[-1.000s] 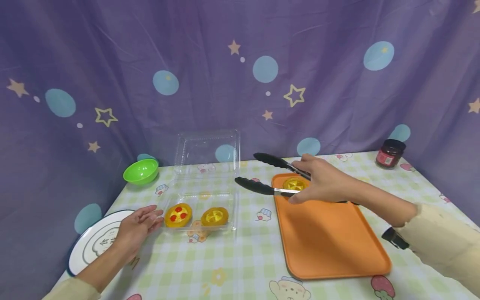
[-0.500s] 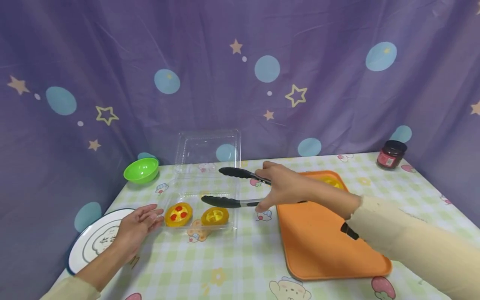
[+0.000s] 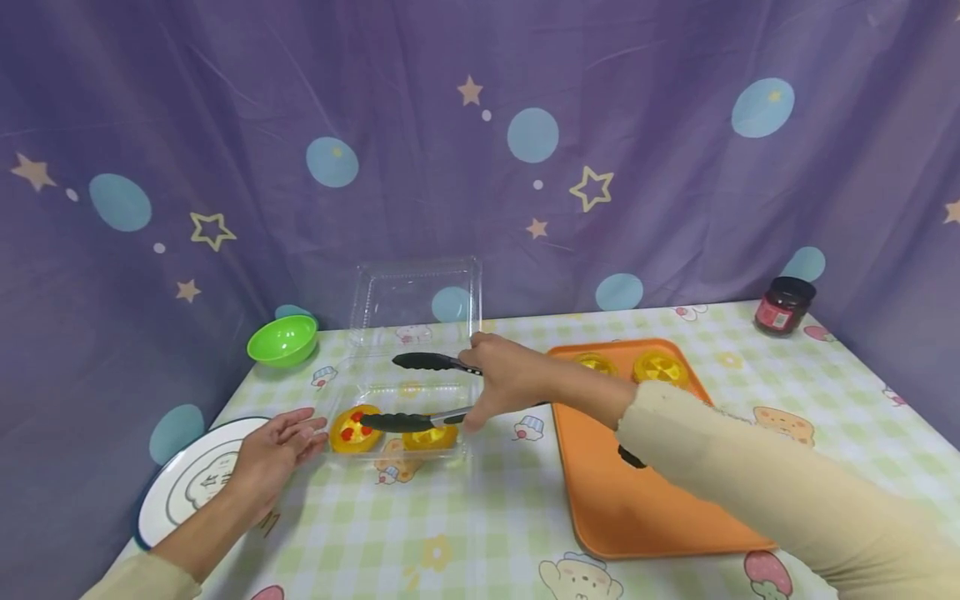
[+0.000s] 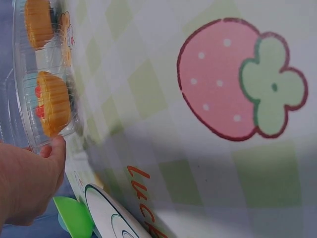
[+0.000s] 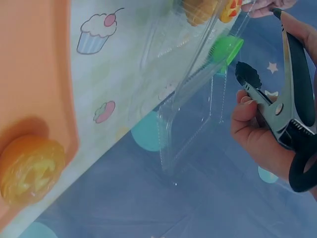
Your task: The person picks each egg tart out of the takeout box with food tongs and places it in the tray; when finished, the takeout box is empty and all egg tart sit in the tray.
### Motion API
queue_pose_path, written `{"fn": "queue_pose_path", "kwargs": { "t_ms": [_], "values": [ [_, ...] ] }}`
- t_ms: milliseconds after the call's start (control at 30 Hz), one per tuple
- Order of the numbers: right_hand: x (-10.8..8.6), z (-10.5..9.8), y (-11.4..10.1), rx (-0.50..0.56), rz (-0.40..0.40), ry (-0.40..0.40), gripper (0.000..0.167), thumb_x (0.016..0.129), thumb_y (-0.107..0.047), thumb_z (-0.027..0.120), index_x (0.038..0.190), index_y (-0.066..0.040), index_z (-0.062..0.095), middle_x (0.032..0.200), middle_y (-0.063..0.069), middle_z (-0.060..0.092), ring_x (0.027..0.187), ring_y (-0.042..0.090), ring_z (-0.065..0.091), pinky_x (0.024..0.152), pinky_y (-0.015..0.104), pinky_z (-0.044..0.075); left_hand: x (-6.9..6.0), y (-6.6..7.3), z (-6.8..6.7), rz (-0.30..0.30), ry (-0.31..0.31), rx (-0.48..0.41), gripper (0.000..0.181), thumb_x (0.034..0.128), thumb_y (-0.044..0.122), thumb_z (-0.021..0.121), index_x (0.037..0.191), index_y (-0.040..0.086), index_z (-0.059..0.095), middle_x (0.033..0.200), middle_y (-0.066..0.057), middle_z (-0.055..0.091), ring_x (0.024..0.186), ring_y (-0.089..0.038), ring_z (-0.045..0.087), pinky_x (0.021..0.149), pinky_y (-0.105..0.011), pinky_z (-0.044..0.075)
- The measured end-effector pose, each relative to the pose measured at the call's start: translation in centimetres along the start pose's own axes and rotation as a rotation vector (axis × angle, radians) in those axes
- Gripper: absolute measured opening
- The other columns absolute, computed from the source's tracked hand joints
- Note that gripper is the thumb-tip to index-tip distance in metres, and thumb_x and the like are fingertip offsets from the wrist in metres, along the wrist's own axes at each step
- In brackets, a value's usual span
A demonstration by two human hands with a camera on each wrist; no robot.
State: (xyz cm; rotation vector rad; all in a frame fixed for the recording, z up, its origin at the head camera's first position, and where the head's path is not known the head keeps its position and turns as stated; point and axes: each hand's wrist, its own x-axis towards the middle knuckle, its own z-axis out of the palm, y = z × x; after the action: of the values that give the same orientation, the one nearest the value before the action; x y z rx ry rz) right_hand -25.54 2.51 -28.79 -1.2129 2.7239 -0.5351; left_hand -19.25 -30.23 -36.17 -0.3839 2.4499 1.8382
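Note:
My right hand (image 3: 517, 375) holds black-tipped metal tongs (image 3: 397, 423), their arms spread with nothing between the tips. The tips hover over a clear hinged plastic box (image 3: 463, 454), whose lid (image 3: 390, 292) stands raised behind. Inside the box, a tart with red dots (image 3: 347, 433) lies on the left and a plain yellow tart (image 3: 431, 438) on the right, partly covered by the tongs. Loosely extended fingers of my left hand (image 3: 270, 458) touch the box's left edge; the left wrist view shows this hand (image 4: 32, 183) at the box corner.
An orange tray (image 3: 622, 508) on the right bears two yellow tarts, one (image 3: 660, 368) at its far right corner and another (image 3: 597, 363) partly behind my right arm. A white plate (image 3: 168, 492), green bowl (image 3: 283, 342) and dark jar (image 3: 784, 308) stand around the checked tablecloth (image 3: 352, 533).
My right hand has carried the tongs leftward from above the tray to over the box, uncovering the tarts on the tray. My left hand has stayed at the box.

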Motion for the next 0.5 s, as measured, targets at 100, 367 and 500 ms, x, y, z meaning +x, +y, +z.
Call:
{"fn": "queue_pose_path", "kwargs": {
  "t_ms": [100, 367, 500],
  "values": [
    [0.5, 0.6, -0.2, 0.000, 0.013, -0.014, 0.086, 0.066, -0.037, 0.085, 0.134, 0.003, 0.052, 0.117, 0.014, 0.054, 0.099, 0.021, 0.052, 0.084, 0.029, 0.050, 0.0, 0.0, 0.0, 0.002, -0.003, 0.000, 0.049, 0.1030, 0.006, 0.040, 0.147, -0.008, 0.024, 0.146, -0.029, 0.036, 0.099, -0.006, 0.064, 0.090, -0.027, 0.052],
    [1.1, 1.3, -0.3, -0.013, 0.061, -0.057, 0.087, 0.066, -0.038, 0.087, 0.135, 0.001, 0.053, 0.117, 0.012, 0.053, 0.099, 0.019, 0.052, 0.084, 0.027, 0.050, 0.1, -0.1, 0.0, 0.000, 0.000, 0.007, 0.049, 0.1029, 0.005, 0.041, 0.147, -0.009, 0.024, 0.145, -0.029, 0.037, 0.097, -0.004, 0.065, 0.088, -0.025, 0.053],
    [1.3, 1.2, -0.3, -0.044, 0.068, -0.081, 0.083, 0.066, -0.038, 0.086, 0.132, 0.001, 0.055, 0.115, 0.012, 0.054, 0.100, 0.020, 0.053, 0.085, 0.029, 0.050, 0.0, 0.0, -0.1, 0.005, -0.005, 0.008, 0.049, 0.1030, 0.005, 0.040, 0.147, -0.009, 0.024, 0.146, -0.029, 0.036, 0.096, -0.003, 0.065, 0.088, -0.024, 0.053]
  ]
}}
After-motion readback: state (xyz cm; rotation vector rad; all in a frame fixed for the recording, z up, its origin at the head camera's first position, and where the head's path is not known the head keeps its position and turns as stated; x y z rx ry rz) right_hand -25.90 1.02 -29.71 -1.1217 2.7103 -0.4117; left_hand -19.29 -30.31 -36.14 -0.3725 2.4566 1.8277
